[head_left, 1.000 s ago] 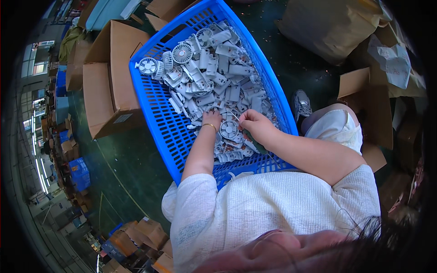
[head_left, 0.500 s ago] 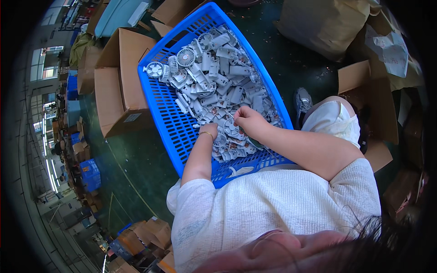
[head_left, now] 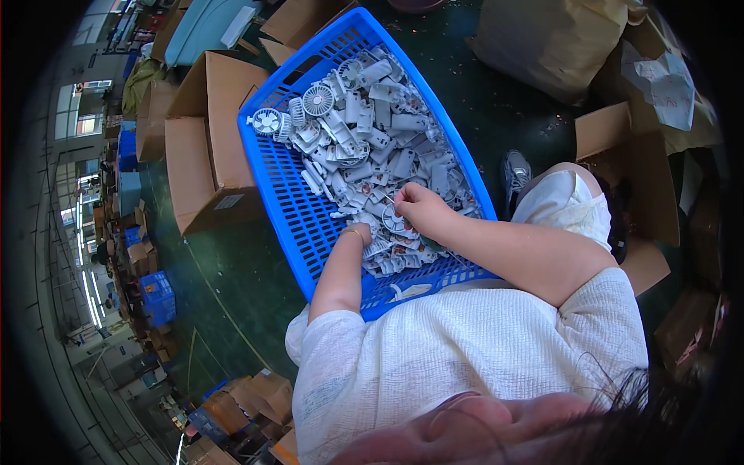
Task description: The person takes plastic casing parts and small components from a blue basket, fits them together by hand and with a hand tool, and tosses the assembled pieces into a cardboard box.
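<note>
A blue slatted plastic basket (head_left: 273,174) in front of me holds a heap of white and grey handheld-fan parts (head_left: 380,139), casings and round grilles among them. My left hand (head_left: 357,232), with a gold bracelet at its wrist, reaches down into the near part of the heap, and its fingers are hidden there. My right hand (head_left: 415,205) is closed in a pinch just to the right of it. A thin pale rod (head_left: 390,200) sticks out from its fingertips. Directly below the right hand lies a round white fan grille (head_left: 394,221).
An open cardboard box (head_left: 221,132) stands against the basket's left side. A large tan sack (head_left: 546,46) is at the back right, and another open carton (head_left: 647,178) stands beyond my knee. Round fan heads (head_left: 267,121) lie at the basket's far left corner.
My left hand has dipped slightly lower and its fingers have sunk deeper among the parts. My right hand has shifted slightly left, still pinching. The view has moved a little.
</note>
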### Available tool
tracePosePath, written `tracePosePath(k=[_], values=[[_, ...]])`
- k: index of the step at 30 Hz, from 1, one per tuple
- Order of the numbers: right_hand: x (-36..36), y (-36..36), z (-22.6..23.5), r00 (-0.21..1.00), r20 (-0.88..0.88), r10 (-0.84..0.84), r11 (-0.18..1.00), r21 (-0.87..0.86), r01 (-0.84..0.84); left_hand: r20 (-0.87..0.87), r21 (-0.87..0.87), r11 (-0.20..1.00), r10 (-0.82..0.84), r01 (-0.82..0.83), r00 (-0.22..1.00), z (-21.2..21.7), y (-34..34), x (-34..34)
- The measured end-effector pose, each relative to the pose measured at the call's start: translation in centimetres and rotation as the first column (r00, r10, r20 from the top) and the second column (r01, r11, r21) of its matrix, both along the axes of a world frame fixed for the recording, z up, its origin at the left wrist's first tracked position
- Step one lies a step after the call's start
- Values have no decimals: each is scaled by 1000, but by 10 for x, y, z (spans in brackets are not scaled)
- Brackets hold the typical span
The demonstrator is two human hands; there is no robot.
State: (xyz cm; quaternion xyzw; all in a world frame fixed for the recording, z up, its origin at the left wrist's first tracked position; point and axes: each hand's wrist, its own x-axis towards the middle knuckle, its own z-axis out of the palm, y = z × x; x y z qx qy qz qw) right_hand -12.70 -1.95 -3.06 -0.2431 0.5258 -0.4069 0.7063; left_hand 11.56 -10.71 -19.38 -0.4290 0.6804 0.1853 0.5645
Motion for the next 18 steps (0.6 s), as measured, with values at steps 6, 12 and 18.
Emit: tracePosePath(k=[6, 12, 18], values=[[-7, 2, -12, 999, -3, -32, 999, 21, 32, -201, -353, 933, -12, -61, 979, 7, 32, 3], [4, 1, -3, 999, -1, -35, 999, -11, 35, -383, -274, 907, 201, -319, 902, -19, 39, 59], [-1, 2, -13, 999, -46, -7, 1000, -12, 7, -426, -374, 755, 375, -538, 823, 3, 34, 21]])
